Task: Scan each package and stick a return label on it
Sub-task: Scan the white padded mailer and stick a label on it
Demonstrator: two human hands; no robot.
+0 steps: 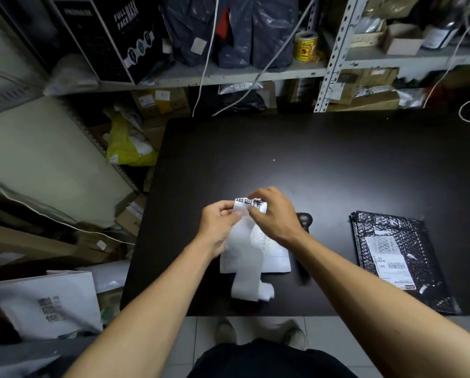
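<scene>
Over the middle of the black table, both hands pinch a white return label printed with black characters. My left hand holds its left end, my right hand its right end. A strip of white label backing hangs from the label down to the table's front edge. Under it lies a white mailer package, partly hidden by the strip and my hands. A black bubble mailer with a white shipping label lies at the right. A dark handheld scanner lies beside my right wrist.
Metal shelving with boxes, dark bags and a yellow sticker roll stands behind the table. On the floor to the left are cardboard boxes, a yellow bag and a white bag. White cables hang from the shelves.
</scene>
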